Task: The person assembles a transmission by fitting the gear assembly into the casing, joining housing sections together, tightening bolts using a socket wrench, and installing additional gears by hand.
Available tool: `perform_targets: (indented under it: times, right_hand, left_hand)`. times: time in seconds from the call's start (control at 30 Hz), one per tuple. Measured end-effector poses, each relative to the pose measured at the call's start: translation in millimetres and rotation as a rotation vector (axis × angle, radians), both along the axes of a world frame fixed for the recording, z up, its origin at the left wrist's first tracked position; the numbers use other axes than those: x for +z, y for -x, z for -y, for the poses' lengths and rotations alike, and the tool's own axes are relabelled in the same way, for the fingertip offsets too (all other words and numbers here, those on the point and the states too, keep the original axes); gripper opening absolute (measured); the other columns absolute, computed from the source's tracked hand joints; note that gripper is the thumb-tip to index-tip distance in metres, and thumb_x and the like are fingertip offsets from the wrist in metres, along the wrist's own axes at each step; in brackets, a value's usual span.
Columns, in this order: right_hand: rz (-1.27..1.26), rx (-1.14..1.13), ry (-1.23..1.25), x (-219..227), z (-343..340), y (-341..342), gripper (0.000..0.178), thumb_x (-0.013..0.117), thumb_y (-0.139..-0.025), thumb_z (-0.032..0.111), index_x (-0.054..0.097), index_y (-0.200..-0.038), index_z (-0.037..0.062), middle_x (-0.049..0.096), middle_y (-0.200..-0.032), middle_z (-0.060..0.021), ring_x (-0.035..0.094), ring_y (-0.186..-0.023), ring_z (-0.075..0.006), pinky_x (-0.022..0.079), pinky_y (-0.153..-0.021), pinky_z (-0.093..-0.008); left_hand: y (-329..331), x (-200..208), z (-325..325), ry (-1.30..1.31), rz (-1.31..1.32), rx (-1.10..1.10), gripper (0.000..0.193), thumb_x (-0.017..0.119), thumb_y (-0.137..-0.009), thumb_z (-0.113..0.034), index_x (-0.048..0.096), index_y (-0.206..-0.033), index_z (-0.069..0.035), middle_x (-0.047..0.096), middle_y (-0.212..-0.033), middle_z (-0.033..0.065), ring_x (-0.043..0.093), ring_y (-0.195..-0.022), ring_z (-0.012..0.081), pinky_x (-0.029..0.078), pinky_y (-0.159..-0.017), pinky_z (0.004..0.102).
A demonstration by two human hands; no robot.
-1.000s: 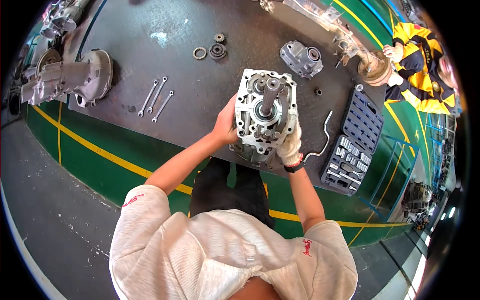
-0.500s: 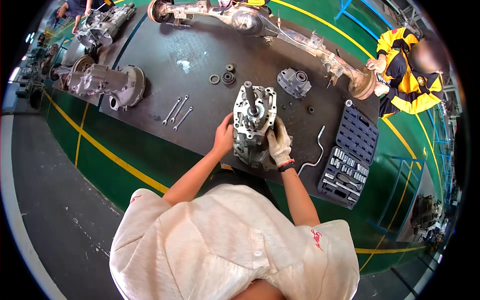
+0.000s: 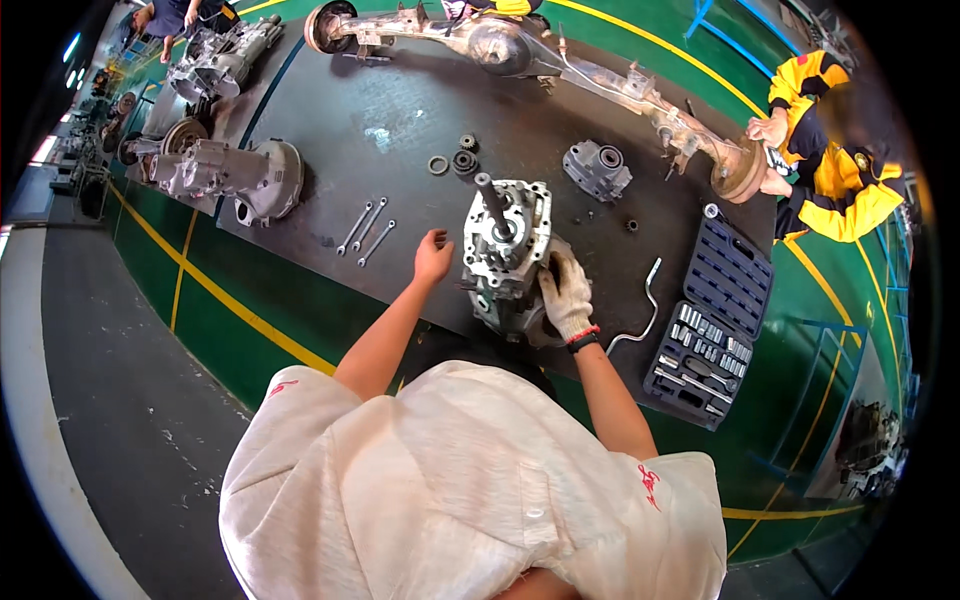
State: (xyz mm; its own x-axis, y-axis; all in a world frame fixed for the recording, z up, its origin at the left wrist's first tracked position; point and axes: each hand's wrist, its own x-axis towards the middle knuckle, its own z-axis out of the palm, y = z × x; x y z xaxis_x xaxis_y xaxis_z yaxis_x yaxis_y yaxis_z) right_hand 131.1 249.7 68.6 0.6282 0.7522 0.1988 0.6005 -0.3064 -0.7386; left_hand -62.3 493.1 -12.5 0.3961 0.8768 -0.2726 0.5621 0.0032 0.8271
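Note:
A silvery gearbox (image 3: pixel 508 262) stands at the near edge of the dark workbench, its shaft pointing up out of a pale end face. My right hand (image 3: pixel 567 293), in a whitish work glove, grips the right side of its housing; the fingertips are partly hidden against the metal. Just left of the gearbox, my bare left hand (image 3: pixel 433 256) hangs apart from it, holding nothing, its fingers loosely bent and a little spread. Three wrenches (image 3: pixel 368 226) lie farther left on the bench. Beyond the gearbox are a ring (image 3: pixel 438 165) and small gears (image 3: pixel 465 161).
At right lie a socket set (image 3: pixel 700 350) in its case, a bent metal bar (image 3: pixel 645 307) and a grey housing cover (image 3: pixel 598 170). A rusty axle (image 3: pixel 600 90) spans the far edge, with a co-worker's hands at its right end. Another gearbox (image 3: pixel 230 177) sits at left.
My left hand has let go of the gearbox's left side and moved away to the left. The gearbox leans slightly more leftward; my right hand stays on it. The whole view has shifted a little.

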Motion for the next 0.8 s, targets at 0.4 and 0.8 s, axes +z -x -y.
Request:
perform_targets:
  times: [0.4, 0.8]
  right_hand:
    - [-0.262, -0.481, 0.151, -6, 15, 63, 0.047, 0.058, -0.099, 0.027, 0.055, -0.135, -0.0031, 0.063, -0.128, -0.0229, 0.064, -0.114, -0.0341, 0.05, -0.1, -0.0405]
    - [-0.618, -0.644, 0.162, 53, -54, 249, 0.026, 0.055, -0.102, 0.015, 0.068, -0.11, -0.0051, 0.073, -0.102, -0.0131, 0.068, -0.094, -0.0215, 0.054, -0.087, -0.0335]
  left_hand:
    - [-134, -67, -195, -0.632, -0.076, -0.518, 0.09, 0.086, -0.074, -0.034, 0.042, -0.147, -0.005, 0.049, -0.145, 0.0178, 0.044, -0.137, 0.0372, 0.038, -0.114, 0.0455]
    - [-134, -83, -207, -0.566, -0.254, -0.731, 0.072, 0.087, -0.071, -0.024, 0.053, -0.135, -0.014, 0.052, -0.13, 0.012, 0.051, -0.121, 0.0337, 0.048, -0.1, 0.0444]
